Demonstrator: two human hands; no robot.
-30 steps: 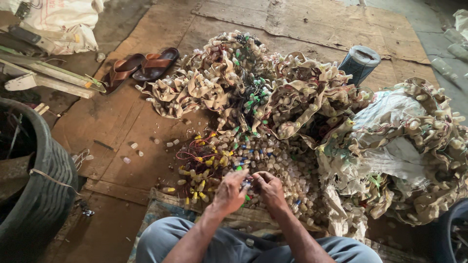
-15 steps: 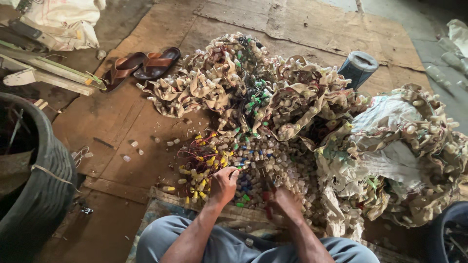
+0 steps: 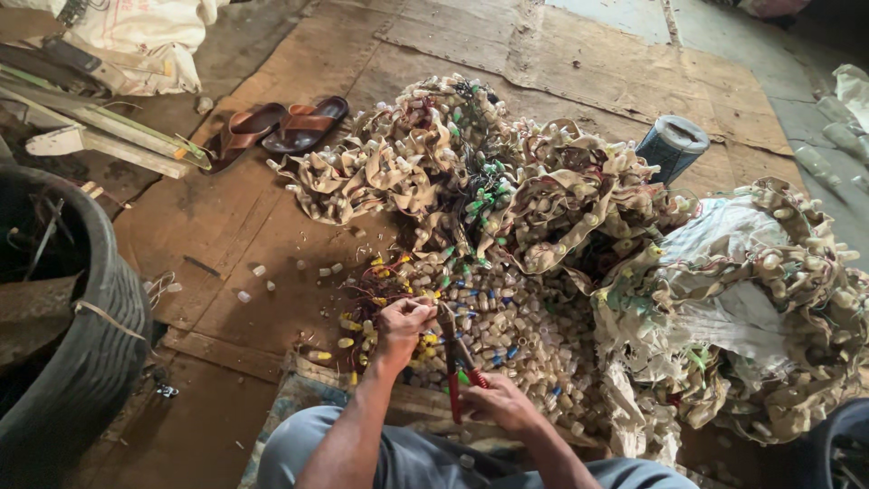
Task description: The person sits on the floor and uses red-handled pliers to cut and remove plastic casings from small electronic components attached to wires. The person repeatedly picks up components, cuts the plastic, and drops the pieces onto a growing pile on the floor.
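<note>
Worn brown floor mats (image 3: 272, 226) carry a heap of small plastic caps and coloured wires (image 3: 507, 317). Red-handled cutting pliers (image 3: 454, 362) lie over its near edge, handles clasped in the closed right hand (image 3: 498, 403). Just left, the left hand (image 3: 403, 326) pinches a wired cap. Beyond lie beige tangled strips (image 3: 471, 181) and brown sandals (image 3: 281, 127).

Open passage: bare boards (image 3: 226, 235) left of hands. Obstructions: tangled strip heap (image 3: 471, 181) ahead, sack (image 3: 724, 299) right, tyre (image 3: 81, 362) far left.

Both hands, left (image 3: 405, 323) and right (image 3: 501, 403), curl closed, forearms extended.
</note>
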